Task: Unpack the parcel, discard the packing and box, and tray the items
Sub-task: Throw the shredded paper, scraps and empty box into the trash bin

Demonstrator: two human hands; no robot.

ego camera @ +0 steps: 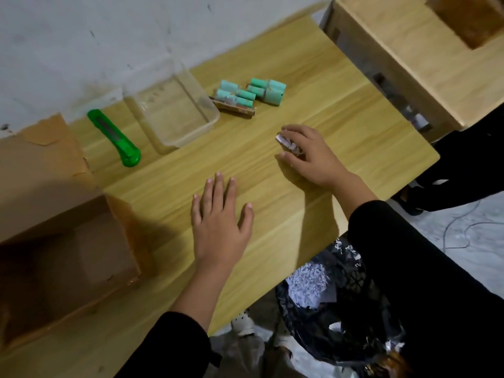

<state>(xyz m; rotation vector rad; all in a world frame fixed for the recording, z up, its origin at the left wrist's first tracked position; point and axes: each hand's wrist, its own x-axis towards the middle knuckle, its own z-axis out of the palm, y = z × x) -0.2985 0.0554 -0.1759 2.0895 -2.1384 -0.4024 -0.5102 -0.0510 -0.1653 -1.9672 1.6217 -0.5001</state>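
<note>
Pale wood-grain laminate covers the surface point(272, 214), which stands against a scuffed grey-white wall point(68, 45). A clear, rectangular plastic tray point(174, 110) sits near the wall with nothing visible in it, and serves as the landmark. Just right of the tray lies a cluster of small mint-green cylindrical rolls point(252, 91), some resting on a flat brown piece of card point(234, 106). Just left of the tray lies a bright green plastic utility knife point(114, 139). Further left and nearer the person, an open brown cardboard box point(62, 257) stands with its flaps up and a dark interior. Beyond the tray to the right stands a light wooden cabinet point(409, 58).

Nearer the person than the tray, the left hand point(221, 225) lies flat on the surface, fingers spread and holding nothing. The right hand point(308, 154), right of the tray, has its fingers curled around a small crumpled whitish scrap of packing point(285, 141). Below the surface's edge, a black mesh bin point(335, 301) holds shredded white paper point(308, 281). Both arms wear black sleeves point(425, 282).
</note>
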